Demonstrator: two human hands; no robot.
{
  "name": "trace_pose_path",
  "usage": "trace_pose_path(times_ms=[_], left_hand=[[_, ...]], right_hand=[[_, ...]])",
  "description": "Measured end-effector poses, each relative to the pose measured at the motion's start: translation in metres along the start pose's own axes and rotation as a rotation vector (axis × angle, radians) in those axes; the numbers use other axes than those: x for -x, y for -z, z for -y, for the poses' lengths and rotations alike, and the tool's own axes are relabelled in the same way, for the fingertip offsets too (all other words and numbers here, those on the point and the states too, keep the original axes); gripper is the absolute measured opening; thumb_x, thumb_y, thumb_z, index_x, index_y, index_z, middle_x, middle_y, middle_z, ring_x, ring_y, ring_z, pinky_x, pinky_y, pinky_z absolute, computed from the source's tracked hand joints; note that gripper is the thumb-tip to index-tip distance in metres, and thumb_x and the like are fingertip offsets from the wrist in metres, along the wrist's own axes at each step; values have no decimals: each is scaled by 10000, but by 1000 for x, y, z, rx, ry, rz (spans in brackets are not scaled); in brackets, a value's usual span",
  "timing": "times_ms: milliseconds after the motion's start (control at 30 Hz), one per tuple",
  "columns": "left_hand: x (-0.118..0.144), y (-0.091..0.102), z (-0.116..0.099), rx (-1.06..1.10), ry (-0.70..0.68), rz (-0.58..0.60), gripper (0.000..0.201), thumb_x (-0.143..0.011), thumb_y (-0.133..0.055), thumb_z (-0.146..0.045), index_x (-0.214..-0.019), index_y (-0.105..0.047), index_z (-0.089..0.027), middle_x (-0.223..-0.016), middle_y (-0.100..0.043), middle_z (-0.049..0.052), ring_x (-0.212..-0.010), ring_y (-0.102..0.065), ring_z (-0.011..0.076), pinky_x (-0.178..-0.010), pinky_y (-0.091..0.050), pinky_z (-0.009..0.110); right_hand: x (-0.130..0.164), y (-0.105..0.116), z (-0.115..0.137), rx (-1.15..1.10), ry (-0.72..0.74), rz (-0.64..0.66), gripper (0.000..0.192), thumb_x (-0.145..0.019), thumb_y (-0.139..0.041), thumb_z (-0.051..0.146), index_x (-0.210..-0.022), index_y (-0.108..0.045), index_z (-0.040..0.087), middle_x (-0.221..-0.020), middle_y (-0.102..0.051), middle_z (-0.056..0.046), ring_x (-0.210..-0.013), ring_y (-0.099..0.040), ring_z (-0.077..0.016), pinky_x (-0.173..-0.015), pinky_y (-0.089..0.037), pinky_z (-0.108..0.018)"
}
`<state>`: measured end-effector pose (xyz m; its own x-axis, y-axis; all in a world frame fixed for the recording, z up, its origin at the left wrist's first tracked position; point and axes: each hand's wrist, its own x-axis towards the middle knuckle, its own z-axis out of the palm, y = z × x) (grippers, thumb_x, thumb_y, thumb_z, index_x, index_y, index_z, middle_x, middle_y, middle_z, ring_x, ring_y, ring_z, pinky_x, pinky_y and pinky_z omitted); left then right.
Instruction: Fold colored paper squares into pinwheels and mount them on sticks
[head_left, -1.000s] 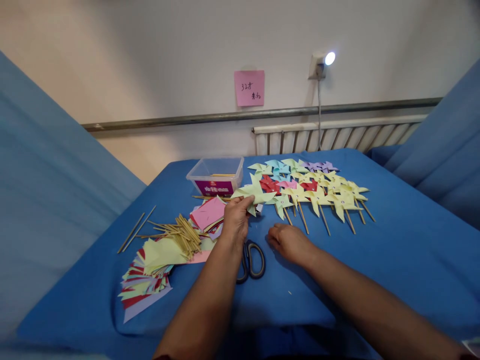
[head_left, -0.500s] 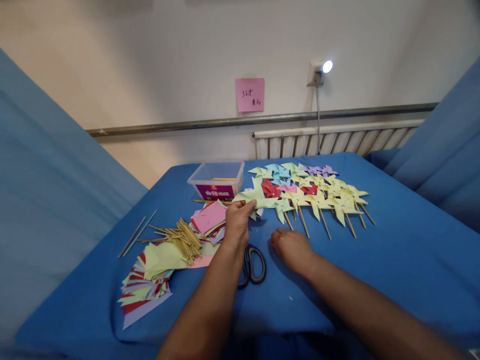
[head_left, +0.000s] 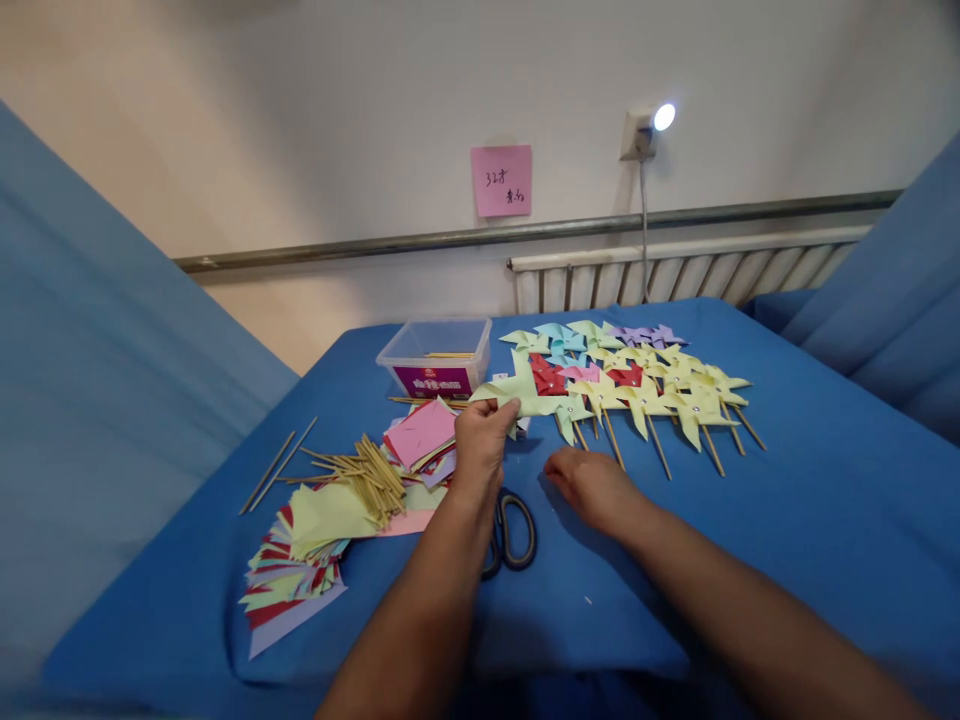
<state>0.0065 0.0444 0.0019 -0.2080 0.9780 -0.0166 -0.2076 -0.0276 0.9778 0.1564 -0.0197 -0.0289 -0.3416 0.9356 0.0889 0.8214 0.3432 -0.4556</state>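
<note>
My left hand [head_left: 482,440] pinches a pale green paper pinwheel [head_left: 525,390] between thumb and fingers, raised over the middle of the table. No stick shows on this pinwheel. My right hand [head_left: 589,480] is low at the blue cloth, fingertips drawn together; whatever they may hold is hidden. Black-handled scissors [head_left: 517,530] lie between my forearms, their blades covered by my left arm. Behind my right hand are rows of finished-looking pinwheels on sticks, among them a yellow pinwheel [head_left: 694,408] and a red pinwheel [head_left: 546,376].
A clear plastic box [head_left: 435,345] with a purple label stands at the back, sticks inside. Left of my arm lie a bundle of sticks [head_left: 371,475], pink paper squares [head_left: 420,435] and a fan of coloured paper [head_left: 296,590]. Two thin rods [head_left: 277,465] rest further left.
The view has shifted slightly. Both hands keep nearly the same places, with the pale green pinwheel still in my left hand.
</note>
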Motion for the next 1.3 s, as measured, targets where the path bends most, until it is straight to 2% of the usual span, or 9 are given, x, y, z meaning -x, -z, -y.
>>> trace_pose_path(times_ms=[100, 167, 233, 333, 433, 633, 800, 1300], left_hand=[[0, 0, 2, -88, -32, -2, 284, -558, -795, -331, -732, -731, -115, -638, -673, 24, -543, -558, 121, -535, -414, 232], [2, -2, 4, -176, -59, -4, 260, -581, -775, -339, -704, -719, -117, -595, -638, 4, -529, -532, 114, -522, -385, 226], [5, -4, 4, -274, -92, -3, 225, -603, -753, -337, -634, -687, -124, -529, -575, -21, -497, -479, 98, -498, -342, 220], [11, -9, 4, -378, -139, 34, 233, -627, -727, -329, -543, -620, -141, -487, -508, -43, -476, -411, 81, -484, -301, 218], [18, -15, 4, -429, -151, 84, 223, -639, -714, -324, -549, -621, -143, -514, -534, -35, -495, -431, 89, -500, -324, 220], [28, -23, 4, -435, -140, 160, 182, -659, -692, -307, -676, -707, -127, -604, -647, 6, -552, -535, 126, -548, -388, 231], [33, -25, 2, -418, -136, 184, 179, -660, -700, -307, -673, -719, -129, -594, -653, 6, -543, -538, 126, -547, -391, 230], [34, -23, 4, -420, -149, 209, 183, -683, -690, -309, -671, -711, -127, -596, -643, 7, -554, -544, 128, -561, -396, 232]], right_hand=[[0, 4, -6, -323, 68, -219, 154, -898, -536, 245, -926, -686, 221, -886, -729, -40, -816, -677, -188, -741, -485, -290], [-1, 8, -7, -539, 56, -365, 133, -882, -562, 259, -917, -686, 226, -825, -728, -26, -756, -684, -177, -698, -500, -286], [-2, 11, -6, -703, 16, -458, 111, -856, -603, 280, -904, -685, 223, -772, -722, -17, -707, -688, -174, -651, -508, -278], [-4, 14, -5, -803, -50, -543, 98, -811, -656, 287, -874, -672, 213, -746, -715, -15, -686, -690, -176, -633, -512, -278], [-6, 14, -7, -820, -98, -597, 101, -794, -670, 285, -861, -663, 209, -715, -704, -9, -668, -682, -173, -626, -507, -277], [-10, 12, -12, -735, -99, -658, 92, -811, -653, 290, -816, -687, 205, -713, -702, -8, -617, -637, -148, -581, -479, -258], [-10, 12, -12, -645, -116, -687, 92, -817, -648, 287, -811, -696, 208, -740, -707, -10, -628, -629, -148, -615, -484, -270], [-8, 14, -11, -595, -65, -721, 111, -838, -635, 294, -811, -703, 210, -756, -701, -10, -632, -608, -143, -625, -483, -272]])
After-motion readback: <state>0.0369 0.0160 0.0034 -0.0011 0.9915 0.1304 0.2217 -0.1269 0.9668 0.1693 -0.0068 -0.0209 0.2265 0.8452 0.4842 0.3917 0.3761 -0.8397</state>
